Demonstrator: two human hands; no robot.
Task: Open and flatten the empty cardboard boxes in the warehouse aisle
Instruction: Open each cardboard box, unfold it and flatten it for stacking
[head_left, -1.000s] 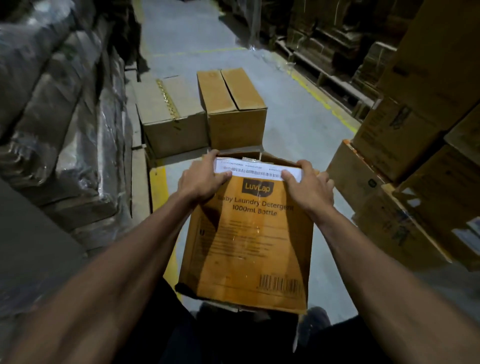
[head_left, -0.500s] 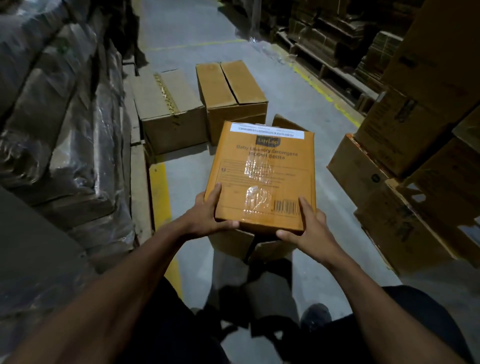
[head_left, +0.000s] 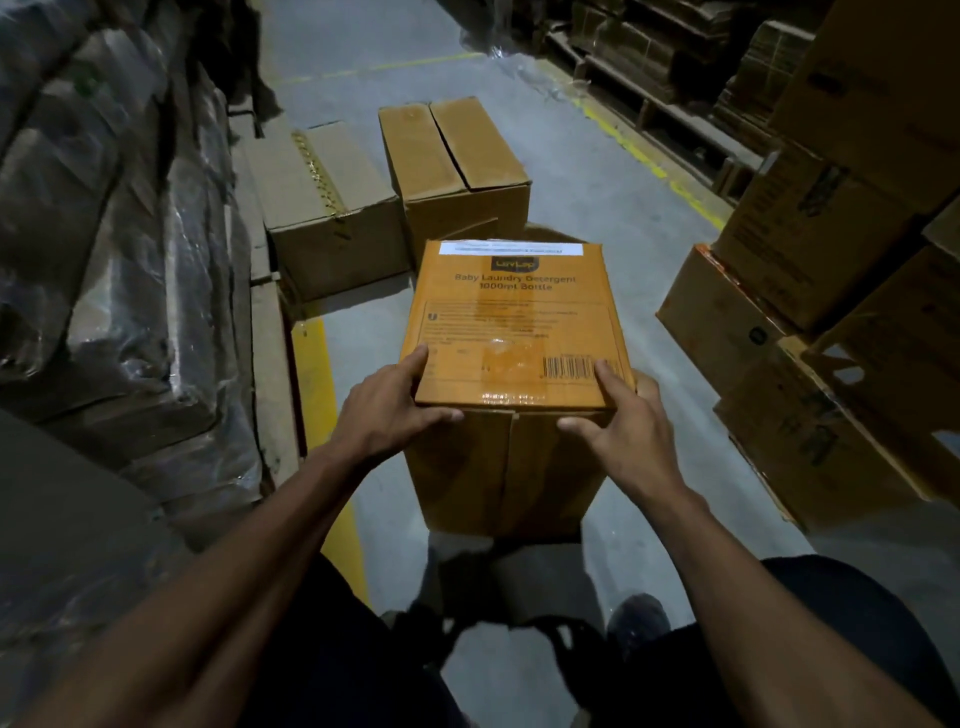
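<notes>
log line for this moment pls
left hand grips orange box | right hand grips it | box closed, not flattened

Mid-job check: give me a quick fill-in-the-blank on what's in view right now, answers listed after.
1. Both hands grip the near edge of the orange detergent box, the left hand at its left corner and the right hand at its ____ corner.
2. The printed face reads Baby Laundry Detergent, 1000ml ____.
3. Beyond it, ____ closed brown boxes sit side by side on the floor.
4. The floor line beside the left hand is painted ____.

Missing words: right; Bottle; two; yellow
</notes>
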